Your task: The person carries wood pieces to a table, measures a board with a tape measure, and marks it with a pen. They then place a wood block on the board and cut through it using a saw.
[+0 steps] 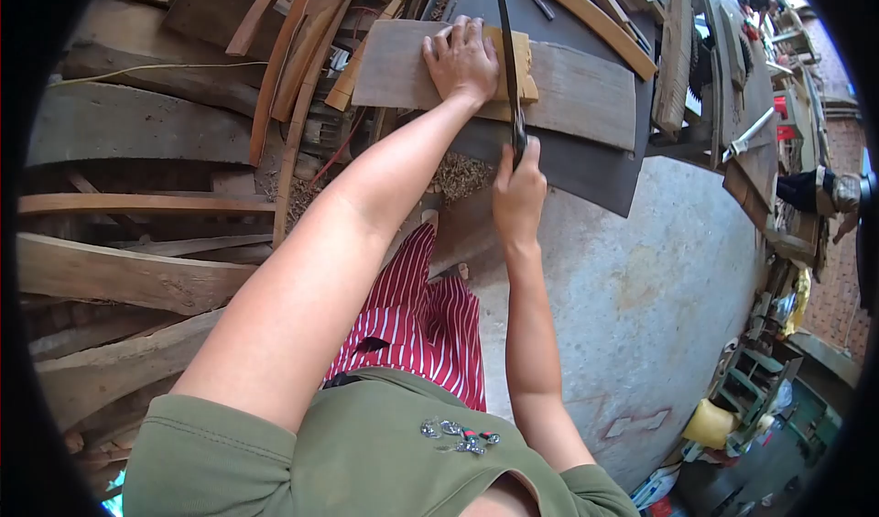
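Observation:
My left hand (462,64) lies flat with fingers spread, pressing on a weathered grey-brown board (586,96) and close to a yellowish wooden block (524,70) with a notched right edge. Wrapped around the dark handle of a handsaw is my right hand (519,187), just below the board's near edge. The long, narrow black blade of the handsaw (508,45) points away from me, crossing over the block right beside my left hand. Beneath the board is a dark flat worktop (595,183).
Curved wooden strips (302,68) and stacked timbers (137,270) crowd the left side. A curved piece of wood (591,18) rests on the worktop beyond the board. Wood shavings (462,176) lie below it. Concrete floor (641,288) stretches to the right, and another person (824,192) appears at the far right.

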Demonstrator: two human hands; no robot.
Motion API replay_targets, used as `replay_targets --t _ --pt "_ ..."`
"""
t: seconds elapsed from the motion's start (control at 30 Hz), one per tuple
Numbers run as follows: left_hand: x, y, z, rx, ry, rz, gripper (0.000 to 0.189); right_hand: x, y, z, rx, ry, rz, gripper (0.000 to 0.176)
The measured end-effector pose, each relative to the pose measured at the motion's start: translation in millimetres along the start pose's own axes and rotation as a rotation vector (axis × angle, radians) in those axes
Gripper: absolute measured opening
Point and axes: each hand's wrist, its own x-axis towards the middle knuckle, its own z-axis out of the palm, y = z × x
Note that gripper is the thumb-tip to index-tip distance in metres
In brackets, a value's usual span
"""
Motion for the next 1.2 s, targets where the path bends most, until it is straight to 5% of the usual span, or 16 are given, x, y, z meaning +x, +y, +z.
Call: replay_targets --t 0.27,0.57,0.8,0.93,1.07,1.2 --pt "-2 1 -3 -0.022 -0.041 -0.038 0.039 -133 17 -47 0.094 -0.032 0.075 0.023" --pt "0 -2 7 -0.012 -0.037 -0.008 0.039 -7 5 2 -0.010 -0.013 0.025 0.016" --pt "-2 3 -1 -0.015 -0.044 -0.041 0.039 -136 20 -52 0.064 -0.025 0.066 0.020" --pt "-1 3 -2 -0.017 -0.045 -0.037 0.039 -93 22 -30 0.037 0.027 -0.067 0.020" --pt "-1 -2 6 -0.005 -0.024 -0.022 0.039 -6 8 1 -0.014 -0.033 0.018 0.020" --pt "-1 1 7 -0.011 -0.031 -0.036 0.040 -40 13 -17 0.063 -0.007 -0.032 0.020"
